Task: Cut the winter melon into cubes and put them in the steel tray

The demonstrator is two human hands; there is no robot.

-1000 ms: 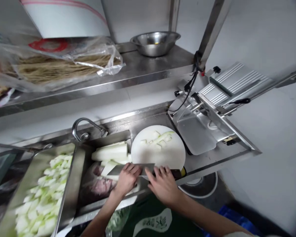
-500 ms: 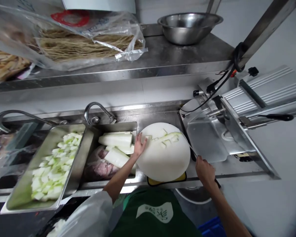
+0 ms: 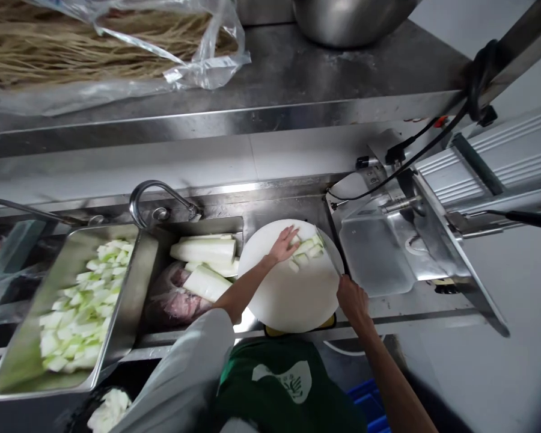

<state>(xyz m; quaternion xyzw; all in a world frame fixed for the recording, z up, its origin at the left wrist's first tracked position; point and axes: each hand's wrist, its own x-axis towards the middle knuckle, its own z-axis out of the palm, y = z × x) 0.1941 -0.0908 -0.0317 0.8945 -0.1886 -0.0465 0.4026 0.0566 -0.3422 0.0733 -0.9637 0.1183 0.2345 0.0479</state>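
On the round white cutting board point(image 3: 288, 307) lies a small cluster of pale green-white vegetable chunks point(image 3: 303, 257), like winter melon. My left hand point(image 3: 283, 245) reaches over the board from the left, fingers stretched out and touching the chunks' left side. A knife point(image 3: 330, 251) is gripped by its handle in my right hand point(image 3: 353, 299), at the board's right edge. Its blade slants up and away across the board, along the right side of the chunks. The blade's lower edge is hard to make out.
Left of the board, a sink point(image 3: 242, 231) holds long peeled vegetable pieces point(image 3: 210, 249) and bagged raw meat point(image 3: 180, 304). A deep metal pan point(image 3: 15, 373) of cut chunks stands farther left. A slicing machine point(image 3: 379, 255) is at the right; a steel shelf point(image 3: 320, 78) overhangs the back.
My left hand has moved right, from the board's left edge to the chunks. The knife has shifted left, and the scattered chunks now lie closer together. The view has tilted down and closer.
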